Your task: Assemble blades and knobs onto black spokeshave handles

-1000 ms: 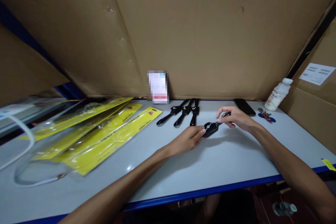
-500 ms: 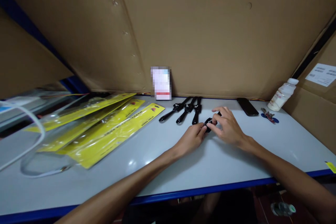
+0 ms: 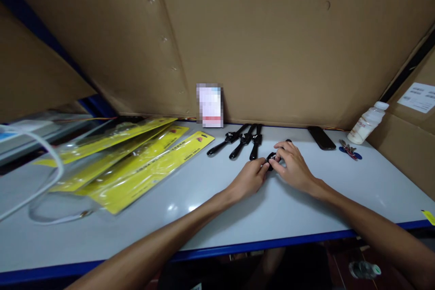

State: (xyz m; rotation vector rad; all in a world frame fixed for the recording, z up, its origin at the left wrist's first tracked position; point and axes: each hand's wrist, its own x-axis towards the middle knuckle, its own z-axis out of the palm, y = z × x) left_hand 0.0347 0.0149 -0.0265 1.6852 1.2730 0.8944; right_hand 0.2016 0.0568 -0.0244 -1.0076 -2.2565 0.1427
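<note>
A black wristwatch (image 3: 272, 159) lies on the grey table (image 3: 210, 208) between my two hands. My left hand (image 3: 249, 179) pinches its near end with the fingertips. My right hand (image 3: 292, 165) covers the watch body and far strap, fingers pressed on it; most of the watch is hidden under that hand. Three more black watches (image 3: 243, 140) lie side by side just behind, towards the cardboard wall.
Yellow packaging sleeves in clear plastic (image 3: 136, 163) spread over the left of the table. A black phone (image 3: 321, 138), keys (image 3: 350, 152) and a white bottle (image 3: 367, 122) sit at the back right. A small card (image 3: 210, 105) leans on the cardboard wall. The blue table edge (image 3: 258, 248) runs in front.
My right hand has moved left from the strap's far end onto the watch body, closing against my left hand. The watch has come down onto the table.
</note>
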